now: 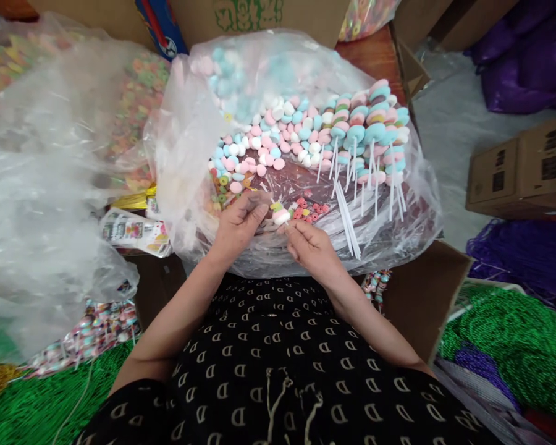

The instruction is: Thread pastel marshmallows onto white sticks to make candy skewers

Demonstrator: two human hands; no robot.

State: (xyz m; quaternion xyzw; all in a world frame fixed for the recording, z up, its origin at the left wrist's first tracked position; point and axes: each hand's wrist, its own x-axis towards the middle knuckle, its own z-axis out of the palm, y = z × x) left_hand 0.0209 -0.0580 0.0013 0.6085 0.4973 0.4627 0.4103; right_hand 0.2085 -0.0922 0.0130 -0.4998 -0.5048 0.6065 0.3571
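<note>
A short stack of candies (280,216), white and pink with yellow-green pieces above, is threaded on a stick between my hands. My right hand (311,246) pinches the stick's lower end. Beside the stack's upper left, my left hand (241,224) has its thumb and fingers pressed together; what they hold is hidden. Pink, blue and white candies (278,133) lie heaped on the plastic bag beyond my hands. Small red rings (309,210) sit just right of the stack. Bare white sticks (347,219) lie further right, below several filled candy skewers (375,130).
A large clear bag of ring candies (141,117) stands at the left, with printed packets (134,232) beside it. Green strands (514,346) fill the lower right. Cardboard boxes (523,170) and purple bags (523,62) are at the right.
</note>
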